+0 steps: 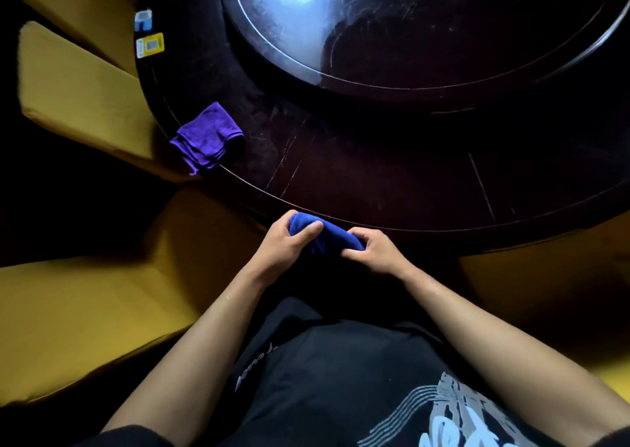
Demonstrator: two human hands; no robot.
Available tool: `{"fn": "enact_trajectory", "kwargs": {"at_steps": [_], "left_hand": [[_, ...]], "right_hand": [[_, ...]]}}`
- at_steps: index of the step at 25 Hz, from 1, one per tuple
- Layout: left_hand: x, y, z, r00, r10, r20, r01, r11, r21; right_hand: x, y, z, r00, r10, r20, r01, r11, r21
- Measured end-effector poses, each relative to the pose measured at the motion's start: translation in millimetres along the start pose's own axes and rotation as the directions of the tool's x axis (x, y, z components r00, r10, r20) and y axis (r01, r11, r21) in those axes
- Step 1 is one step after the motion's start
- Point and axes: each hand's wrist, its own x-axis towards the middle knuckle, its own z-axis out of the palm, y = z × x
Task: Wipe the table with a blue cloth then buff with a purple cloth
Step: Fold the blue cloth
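A bunched blue cloth [329, 238] is held between both hands just at the near rim of the round dark wooden table [392, 180]. My left hand [289, 242] grips its left end and my right hand [373, 247] pinches its right end. A folded purple cloth [208, 136] lies on the table's left edge, apart from both hands, with one corner hanging over the rim.
A raised round glass turntable [409, 37] fills the table's centre and reflects bright light. Two small cards, one blue [143, 20] and one yellow [150, 45], lie at the far left rim. Yellow-cushioned chairs [78, 81] stand around the left side and another at the right [545, 293].
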Motion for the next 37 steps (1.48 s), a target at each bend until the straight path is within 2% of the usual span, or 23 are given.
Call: {"fn": "enact_trajectory", "kwargs": {"at_steps": [2,4,8,13,16,18,21,24,28,31,33,37], "left_hand": [[10.3,-9.5,-12.7,0.989,-0.145,-0.017,0.137,0.963,-0.23],[26.2,-15.9,-30.7,0.974,-0.22,0.053,0.224,0.907,-0.358],[62.8,-16.5,-66.3,0.961,-0.263,0.083,0.274,0.882,-0.382],[122.7,-20.7,-127.7,0.945,-0.324,0.054,0.319,0.865,-0.387],[154.8,-23.1,-156.8,0.948,-0.317,0.007,0.302,0.899,-0.317],[173.2,-25.2,-172.2,0.962,-0.269,-0.036,0.257,0.945,-0.204],[192.4,-27.6,-184.6,0.979,-0.166,-0.12,0.17,0.985,0.031],[196.1,-31.9,-187.6,0.981,-0.024,-0.191,0.08,0.953,0.293],[188.8,-39.6,-188.0,0.968,0.103,-0.23,0.007,0.901,0.435],[175.9,-46.4,-191.2,0.947,0.197,-0.256,-0.02,0.827,0.562],[165.6,-53.1,-194.5,0.938,0.186,-0.292,0.01,0.829,0.559],[151.4,-71.4,-196.6,0.925,0.064,-0.375,0.118,0.889,0.443]], "right_hand": [[11.9,-7.7,3.3,0.999,0.043,0.0,-0.042,0.985,0.165],[29.3,-16.0,5.5,0.996,0.091,0.005,-0.089,0.959,0.269],[67.5,-32.0,13.2,0.975,0.216,0.043,-0.218,0.918,0.332],[142.4,-63.1,44.0,0.928,0.37,-0.052,-0.305,0.832,0.463],[183.4,-76.9,58.4,0.903,0.412,-0.12,-0.314,0.825,0.47],[207.8,-86.4,67.3,0.889,0.437,-0.135,-0.328,0.815,0.478],[237.3,-95.3,80.9,0.869,0.469,-0.158,-0.343,0.801,0.491],[248.4,-98.7,94.5,0.866,0.47,-0.17,-0.342,0.806,0.482],[248.1,-96.2,104.7,0.857,0.444,-0.261,-0.325,0.859,0.395],[242.6,-95.7,106.6,0.884,0.296,-0.361,-0.299,0.953,0.049],[239.6,-94.8,106.8,0.91,0.191,-0.368,-0.265,0.951,-0.161],[241.2,-92.2,104.3,0.919,0.145,-0.367,-0.298,0.865,-0.404]]}}
